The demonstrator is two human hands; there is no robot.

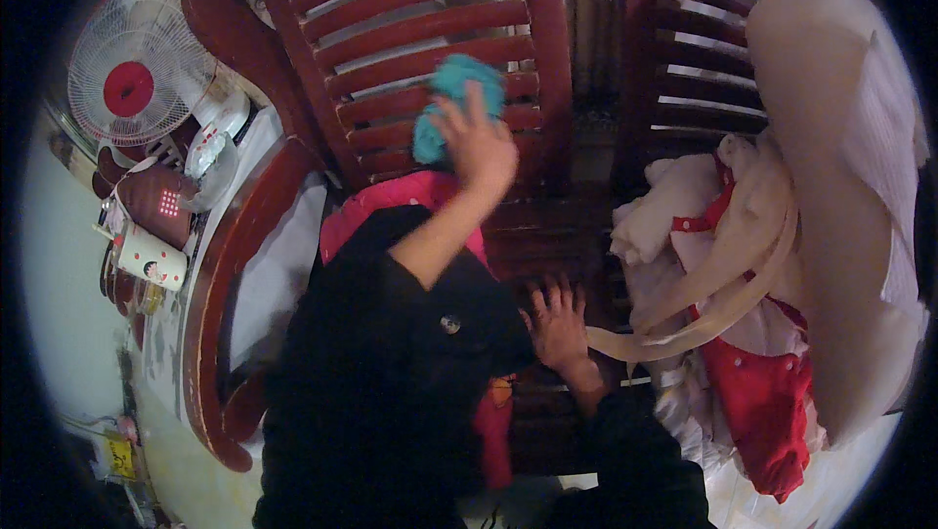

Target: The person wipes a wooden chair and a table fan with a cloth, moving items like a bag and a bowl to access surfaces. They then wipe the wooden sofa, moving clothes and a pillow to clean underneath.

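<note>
A teal cloth (461, 78) lies bunched against the dark red wooden slats of the bench back (420, 16). Over it is my left hand (479, 143), fingers closed on the cloth and pressing it to the slats; hand and cloth are somewhat blurred. My right hand (560, 329) rests palm down on the bench seat (547, 236), fingers spread and nothing held. A bright pink cloth or garment (366, 207) lies on the seat below the left hand, partly covered by my black sleeve (391, 353).
At right, a large beige roll (831, 187) leans beside piled white and red clothes (757, 402) and a loose beige strap (674, 338). On the left, past the curved wooden armrest (200, 334), stand a fan (132, 89) and a white patterned cup (151, 260).
</note>
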